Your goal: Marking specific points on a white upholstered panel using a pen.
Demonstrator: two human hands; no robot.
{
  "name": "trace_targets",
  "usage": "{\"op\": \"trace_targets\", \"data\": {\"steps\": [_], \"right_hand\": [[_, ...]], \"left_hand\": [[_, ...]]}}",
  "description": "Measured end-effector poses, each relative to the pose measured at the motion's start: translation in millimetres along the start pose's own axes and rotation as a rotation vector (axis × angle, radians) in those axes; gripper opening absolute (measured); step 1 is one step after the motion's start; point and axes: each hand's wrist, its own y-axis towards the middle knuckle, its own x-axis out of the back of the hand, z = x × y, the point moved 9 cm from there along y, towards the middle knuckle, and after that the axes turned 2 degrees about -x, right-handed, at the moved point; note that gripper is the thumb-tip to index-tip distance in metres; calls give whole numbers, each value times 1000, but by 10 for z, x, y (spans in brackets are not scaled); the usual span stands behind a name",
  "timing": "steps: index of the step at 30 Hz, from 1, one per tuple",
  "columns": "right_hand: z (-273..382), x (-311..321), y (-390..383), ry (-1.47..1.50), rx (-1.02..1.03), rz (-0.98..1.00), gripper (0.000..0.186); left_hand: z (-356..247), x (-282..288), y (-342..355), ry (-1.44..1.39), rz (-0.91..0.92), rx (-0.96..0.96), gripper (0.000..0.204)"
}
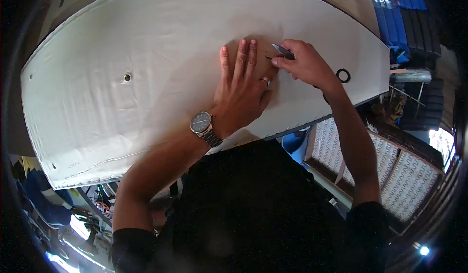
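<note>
A broad, pale, fabric-covered panel (165, 39) with stapled edges lies in front of me. My left hand (241, 85) rests flat on it, fingers spread, with a wristwatch (201, 121) on the wrist and a ring on one finger. Just to its right, my right hand (304, 63) is closed around scissors (283, 52), held near the blades. The blades are apart, and their tips are at a small dark mark in the fabric. A black handle loop (343, 69) shows beside my right wrist; the rest of the handles is mostly hidden.
A hole (127, 77) shows left of centre in the panel, with smaller ones near its left edge. Below right stands a wooden frame with zigzag springs (409, 185). Blue and dark padded pieces (397, 24) are stacked at the far right. Assorted items crowd the lower left.
</note>
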Motion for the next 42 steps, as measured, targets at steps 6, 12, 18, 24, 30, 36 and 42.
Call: {"op": "trace_targets", "data": {"steps": [6, 12, 18, 24, 30, 36, 42], "right_hand": [[-10, 5, -32, 106, -18, -73, 37], [111, 92, -30, -117, 8, -182, 32], [170, 39, -10, -199, 57, -237, 32], [-212, -225, -280, 355, -175, -410, 34], [-215, -297, -302, 416, -221, -387, 35], [-149, -145, -189, 218, -131, -292, 35], [-26, -87, -117, 98, -167, -247, 36]], "left_hand": [[10, -11, -14, 46, 30, -9, 46], [-5, 29, -6, -5, -22, -15, 50], [24, 26, -17, -22, 1, -10, 54], [50, 17, -9, -39, 52, -16, 50], [57, 76, -38, -62, 13, -60, 50], [54, 78, -31, -67, 12, -69, 52], [57, 83, -17, -77, 25, -45, 55]]}}
